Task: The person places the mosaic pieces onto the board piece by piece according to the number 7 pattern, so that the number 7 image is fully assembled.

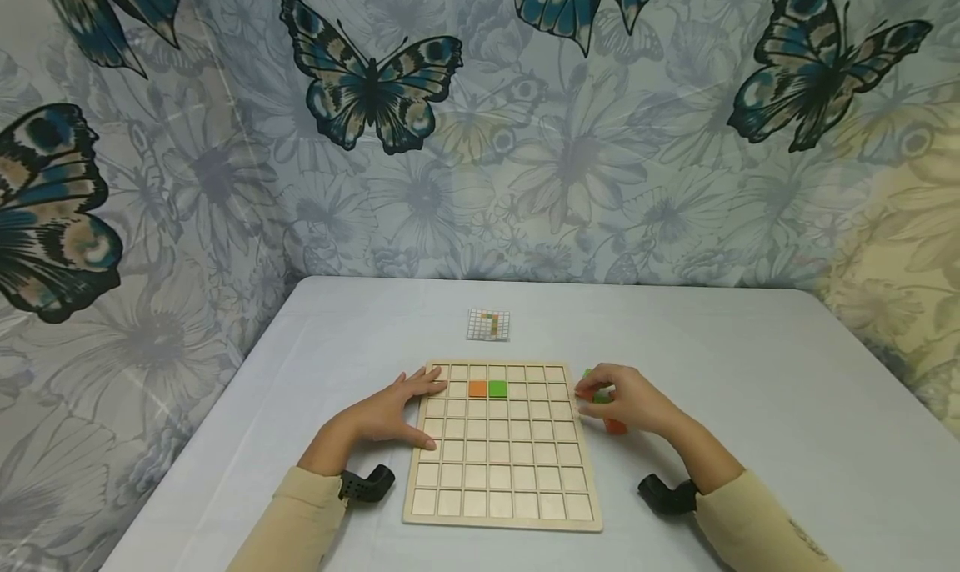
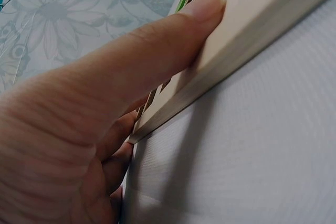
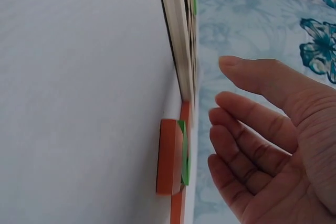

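Flat orange and green blocks (image 3: 167, 156) below right hand (image 1: 628, 397), fingers parted, empty, left hand (image 1: 386, 409), fingers spread, touching left edge of pale wooden gridded board (image 1: 498, 455)

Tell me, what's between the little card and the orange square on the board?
White table, the top edge of the board, then one empty square; the head view shows it.

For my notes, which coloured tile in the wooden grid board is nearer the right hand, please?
The green tile; the orange tile sits on its left, nearer the left hand.
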The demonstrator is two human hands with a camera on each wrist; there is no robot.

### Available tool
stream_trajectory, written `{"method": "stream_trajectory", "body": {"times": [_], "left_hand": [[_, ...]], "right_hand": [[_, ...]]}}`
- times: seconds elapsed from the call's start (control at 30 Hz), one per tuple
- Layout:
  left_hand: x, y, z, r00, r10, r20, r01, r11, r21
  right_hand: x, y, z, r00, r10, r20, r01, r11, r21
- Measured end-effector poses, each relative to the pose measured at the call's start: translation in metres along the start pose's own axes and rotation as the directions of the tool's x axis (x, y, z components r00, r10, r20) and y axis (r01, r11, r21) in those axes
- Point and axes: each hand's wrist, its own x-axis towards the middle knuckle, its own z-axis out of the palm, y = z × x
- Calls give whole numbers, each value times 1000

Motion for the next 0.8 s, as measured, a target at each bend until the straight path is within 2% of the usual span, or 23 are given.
{"method": "stream_trajectory", "body": {"times": [0.17,0.57,0.8], "left_hand": [[0,-1,0,1000,-2,-4,2,1000,6],[0,0,0,1000,-14,-5,14,1000,14],[0,0,1,1000,-10,-6,10,1000,12]], "right_hand": [[-8,0,-2,999,37,-13,-37,999,-16],[-31,10,-8,999,-27,-47,22,994,-103],[-39,15,-8,999,3,-50,-8,994,-113]]}}
